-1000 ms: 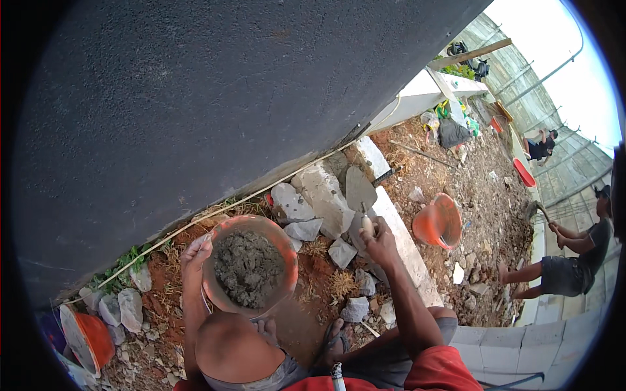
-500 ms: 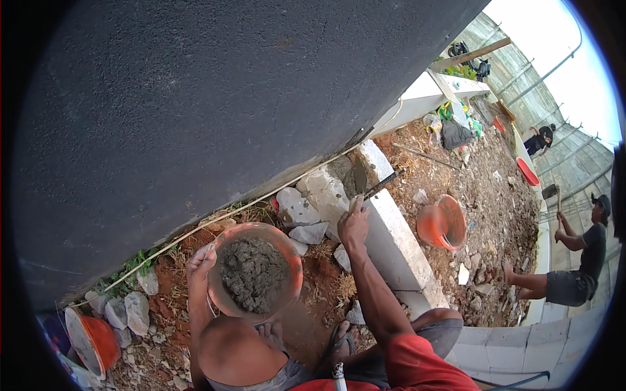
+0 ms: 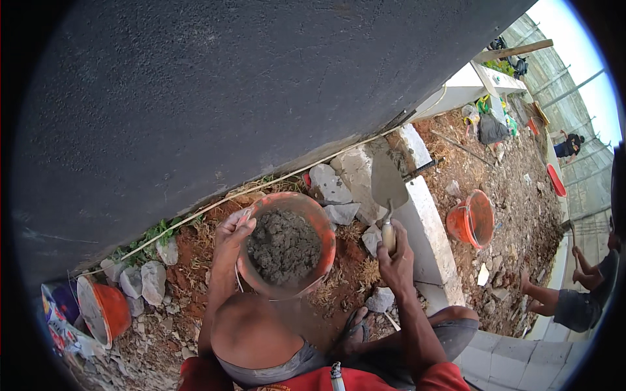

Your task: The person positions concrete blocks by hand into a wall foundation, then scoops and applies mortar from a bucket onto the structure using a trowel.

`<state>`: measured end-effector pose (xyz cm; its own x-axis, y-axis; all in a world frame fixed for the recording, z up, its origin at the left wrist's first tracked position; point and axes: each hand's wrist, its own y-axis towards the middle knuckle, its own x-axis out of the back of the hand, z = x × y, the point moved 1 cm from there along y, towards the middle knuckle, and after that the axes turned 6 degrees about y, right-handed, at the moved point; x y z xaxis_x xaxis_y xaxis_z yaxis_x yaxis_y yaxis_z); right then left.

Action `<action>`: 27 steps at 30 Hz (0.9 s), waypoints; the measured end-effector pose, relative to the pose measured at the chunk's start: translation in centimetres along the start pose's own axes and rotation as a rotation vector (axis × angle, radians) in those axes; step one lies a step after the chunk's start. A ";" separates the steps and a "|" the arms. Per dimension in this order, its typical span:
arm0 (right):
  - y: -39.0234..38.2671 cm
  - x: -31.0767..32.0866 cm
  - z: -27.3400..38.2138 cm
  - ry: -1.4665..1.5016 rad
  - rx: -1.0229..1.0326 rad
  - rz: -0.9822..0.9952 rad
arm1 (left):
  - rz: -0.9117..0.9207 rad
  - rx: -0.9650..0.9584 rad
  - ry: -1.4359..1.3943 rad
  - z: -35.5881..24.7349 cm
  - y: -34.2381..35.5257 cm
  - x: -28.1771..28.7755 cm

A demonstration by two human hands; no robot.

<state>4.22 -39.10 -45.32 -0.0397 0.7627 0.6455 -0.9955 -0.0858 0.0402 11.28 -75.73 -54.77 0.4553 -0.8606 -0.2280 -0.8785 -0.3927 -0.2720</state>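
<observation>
My left hand (image 3: 235, 229) is closed on the left rim of an orange bucket (image 3: 328, 246), which stands by my knee. Grey wet mortar (image 3: 284, 249) lies heaped inside it. In my right hand (image 3: 399, 259) is a trowel (image 3: 389, 182), gripped by its pale handle with the blade pointing away from me. The blade appears over the low wall of white blocks (image 3: 424, 241), near a mortar-smeared gap. A dark ridged bar (image 3: 424, 169) juts out beside the blade. Rough stones (image 3: 330, 185) sit between the bucket and the wall.
A tall dark wall (image 3: 215, 98) runs along the left, with a thin pale hose or cord at its foot. A second orange bucket (image 3: 471, 219) lies tilted beyond the blocks. Another orange bucket (image 3: 104, 311) is at lower left. A person (image 3: 580, 287) works with a long-handled tool at right.
My right hand has drawn back from the block gap, and the trowel blade now shows fully. My left hand stays on the bucket rim. The person at right has lowered the tool.
</observation>
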 end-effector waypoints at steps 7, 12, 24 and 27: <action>-1.5 0.8 7.2 -0.668 0.173 0.589 | 0.279 -0.007 0.081 -3.4 -0.3 -6.3; -3.5 -3.4 8.6 -0.774 0.456 0.763 | 0.391 -0.079 0.258 -5.2 -1.2 -8.6; -4.0 3.6 6.8 -0.369 -0.062 0.879 | 0.268 -0.020 0.164 -4.1 -1.1 -7.1; -4.9 0.9 5.4 -0.410 -0.063 1.017 | 0.360 -0.003 0.203 -4.1 -1.6 -7.6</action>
<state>9.57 -41.49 -40.80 -0.8242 0.0823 0.5603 -0.5174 -0.5116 -0.6860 8.61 -69.90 -48.80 0.0815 -0.9896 -0.1186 -0.9771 -0.0558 -0.2055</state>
